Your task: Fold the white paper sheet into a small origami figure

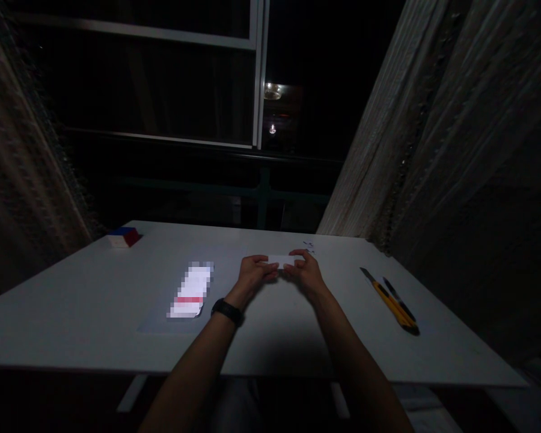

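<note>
Between my two hands is a small white piece of paper (pixel 281 260), held by its two ends above the white table (pixel 117 300). My left hand (pixel 253 270), with a dark band on its wrist, pinches the left end between thumb and fingers. On the right end, my right hand (pixel 307 270) has a similar pinch. Just beyond my right hand lie several small scraps with dark marks (pixel 309 246). To the left of my left hand, a phone (pixel 192 290) with a lit, blurred screen rests on a pale sheet (pixel 155 322).
A yellow utility knife (pixel 393 304) lies on the right, its blade end away from me, beside a dark pen (pixel 399 299). At the far left corner sits a puzzle cube (pixel 124 236). Curtains (pixel 369 132) hang by a dark window (pixel 162 90) behind the table.
</note>
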Demonstrator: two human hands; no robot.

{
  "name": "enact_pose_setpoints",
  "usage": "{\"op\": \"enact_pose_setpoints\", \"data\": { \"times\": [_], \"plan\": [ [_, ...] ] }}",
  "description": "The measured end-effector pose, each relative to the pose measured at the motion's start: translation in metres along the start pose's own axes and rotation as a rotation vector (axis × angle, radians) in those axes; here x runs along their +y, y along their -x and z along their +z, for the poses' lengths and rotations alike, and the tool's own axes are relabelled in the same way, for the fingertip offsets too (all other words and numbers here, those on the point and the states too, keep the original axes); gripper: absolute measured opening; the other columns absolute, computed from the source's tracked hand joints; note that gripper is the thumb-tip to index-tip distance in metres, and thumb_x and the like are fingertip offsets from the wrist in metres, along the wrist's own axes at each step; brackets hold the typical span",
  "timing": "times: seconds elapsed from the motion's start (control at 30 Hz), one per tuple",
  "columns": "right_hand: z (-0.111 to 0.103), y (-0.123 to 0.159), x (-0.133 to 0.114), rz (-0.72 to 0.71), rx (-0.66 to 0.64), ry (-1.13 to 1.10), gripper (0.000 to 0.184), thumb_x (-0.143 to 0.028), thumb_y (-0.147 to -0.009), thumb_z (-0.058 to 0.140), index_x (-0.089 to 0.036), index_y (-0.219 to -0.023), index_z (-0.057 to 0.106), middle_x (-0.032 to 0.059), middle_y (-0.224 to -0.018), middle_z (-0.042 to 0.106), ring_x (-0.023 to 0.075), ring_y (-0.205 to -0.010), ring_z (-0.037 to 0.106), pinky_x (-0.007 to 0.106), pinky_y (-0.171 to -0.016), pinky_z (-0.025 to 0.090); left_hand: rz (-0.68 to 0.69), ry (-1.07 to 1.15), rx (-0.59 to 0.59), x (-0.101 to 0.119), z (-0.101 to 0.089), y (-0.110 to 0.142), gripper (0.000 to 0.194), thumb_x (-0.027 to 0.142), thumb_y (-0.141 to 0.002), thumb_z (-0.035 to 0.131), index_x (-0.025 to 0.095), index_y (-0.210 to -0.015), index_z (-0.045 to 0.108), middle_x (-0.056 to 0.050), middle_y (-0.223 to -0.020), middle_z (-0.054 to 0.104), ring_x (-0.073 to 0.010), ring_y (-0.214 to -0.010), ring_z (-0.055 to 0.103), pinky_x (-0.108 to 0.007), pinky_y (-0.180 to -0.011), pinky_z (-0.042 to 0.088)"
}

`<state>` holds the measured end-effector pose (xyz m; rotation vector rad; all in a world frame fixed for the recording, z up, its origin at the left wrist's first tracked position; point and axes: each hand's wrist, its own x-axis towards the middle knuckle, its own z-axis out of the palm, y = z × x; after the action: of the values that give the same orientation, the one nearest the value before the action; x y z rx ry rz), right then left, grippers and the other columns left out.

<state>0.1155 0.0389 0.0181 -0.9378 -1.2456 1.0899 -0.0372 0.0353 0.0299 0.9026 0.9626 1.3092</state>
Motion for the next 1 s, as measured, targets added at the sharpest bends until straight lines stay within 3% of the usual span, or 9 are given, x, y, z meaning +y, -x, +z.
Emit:
{"op": "enact_pose_setpoints", "data": {
  "times": [0.1, 0.2, 0.33, 0.43, 0.53, 0.6, 0.73, 0.87, 1.0],
  "plan": [
    [0.001, 0.001, -0.002, -0.030, 0.024, 0.047, 0.050, -0.031, -0.051, 0.074, -0.019, -0.095, 0.052, -0.0065, -0.047, 0.054, 0.0131, -0.045, 0.053, 0.025, -0.047, 0.041, -0.008, 0.018, -0.031, -0.002, -0.002, -0.002, 0.039, 0.013, -0.054, 0.079, 0.009, -0.084, 0.055, -0.008, -0.065, 0.066, -0.0146, -0.055, 0.063, -0.026, -0.058, 0.054],
    [0.003, 0.002, 0.000, -0.080, 0.108, 0.188, 0.048, -0.032, -0.056, 0.071, -0.018, -0.100, 0.055, -0.0041, -0.050, 0.057, 0.0148, -0.047, 0.054, 0.026, -0.048, 0.041, -0.012, 0.017, -0.067, -0.005, -0.003, -0.005, 0.036, 0.028, -0.060, 0.076, 0.007, -0.083, 0.058, -0.011, -0.072, 0.066, -0.0154, -0.061, 0.064, -0.027, -0.061, 0.055],
    [0.006, 0.005, 0.006, -0.240, 0.231, 0.482, 0.039, -0.030, -0.068, 0.062, -0.022, -0.106, 0.059, 0.0010, -0.066, 0.066, 0.0185, -0.062, 0.060, 0.031, -0.063, 0.045, -0.061, 0.044, -0.168, -0.011, -0.001, -0.008, 0.046, 0.048, -0.067, 0.064, 0.006, -0.084, 0.060, -0.015, -0.083, 0.066, -0.0175, -0.069, 0.065, -0.030, -0.067, 0.054],
    [0.009, 0.011, 0.008, -0.333, 0.161, 0.697, 0.034, -0.026, -0.074, 0.056, -0.028, -0.108, 0.060, 0.0016, -0.076, 0.069, 0.0200, -0.070, 0.062, 0.033, -0.071, 0.043, -0.024, 0.094, -0.168, -0.012, 0.000, -0.010, 0.044, 0.049, -0.067, 0.064, 0.008, -0.081, 0.060, -0.013, -0.079, 0.065, -0.0165, -0.070, 0.064, -0.029, -0.067, 0.054],
    [0.014, 0.015, 0.007, -0.354, 0.088, 0.797, 0.035, -0.030, -0.073, 0.058, -0.029, -0.108, 0.060, 0.0019, -0.077, 0.069, 0.0206, -0.069, 0.062, 0.032, -0.069, 0.043, 0.010, 0.098, -0.105, -0.010, 0.000, -0.011, 0.039, 0.045, -0.066, 0.067, 0.009, -0.078, 0.059, -0.009, -0.070, 0.063, -0.0131, -0.062, 0.062, -0.025, -0.061, 0.053],
    [0.016, 0.016, 0.007, -0.326, 0.070, 0.746, 0.035, -0.036, -0.074, 0.058, -0.028, -0.108, 0.060, 0.0020, -0.075, 0.068, 0.0199, -0.067, 0.062, 0.030, -0.066, 0.044, 0.013, 0.083, -0.086, -0.008, -0.001, -0.011, 0.037, 0.042, -0.065, 0.068, 0.008, -0.078, 0.059, -0.008, -0.067, 0.062, -0.0119, -0.058, 0.061, -0.024, -0.058, 0.053],
    [0.017, 0.010, 0.011, -0.210, 0.077, 0.423, 0.038, -0.046, -0.077, 0.050, -0.020, -0.102, 0.062, 0.0036, -0.072, 0.068, 0.0182, -0.065, 0.063, 0.028, -0.060, 0.046, 0.008, 0.076, -0.073, -0.006, 0.000, -0.009, 0.033, 0.036, -0.068, 0.068, 0.010, -0.086, 0.059, -0.007, -0.068, 0.063, -0.0127, -0.060, 0.061, -0.026, -0.060, 0.053],
    [0.014, 0.002, 0.016, -0.027, 0.088, 0.127, 0.046, -0.049, -0.065, 0.062, -0.014, -0.095, 0.062, 0.0042, -0.062, 0.067, 0.0167, -0.055, 0.061, 0.026, -0.052, 0.047, -0.002, 0.089, -0.108, -0.004, 0.002, -0.007, 0.035, 0.028, -0.071, 0.067, 0.010, -0.099, 0.056, -0.009, -0.075, 0.065, -0.0147, -0.064, 0.063, -0.028, -0.063, 0.054],
    [0.011, -0.003, 0.017, 0.085, 0.111, -0.027, 0.044, -0.043, -0.057, 0.070, -0.013, -0.088, 0.063, 0.0028, -0.057, 0.064, 0.0140, -0.049, 0.058, 0.026, -0.049, 0.048, -0.013, 0.078, -0.106, -0.001, 0.001, -0.007, 0.041, 0.021, -0.073, 0.064, 0.010, -0.110, 0.052, -0.011, -0.081, 0.066, -0.0165, -0.070, 0.064, -0.028, -0.064, 0.053]
  ]
}}
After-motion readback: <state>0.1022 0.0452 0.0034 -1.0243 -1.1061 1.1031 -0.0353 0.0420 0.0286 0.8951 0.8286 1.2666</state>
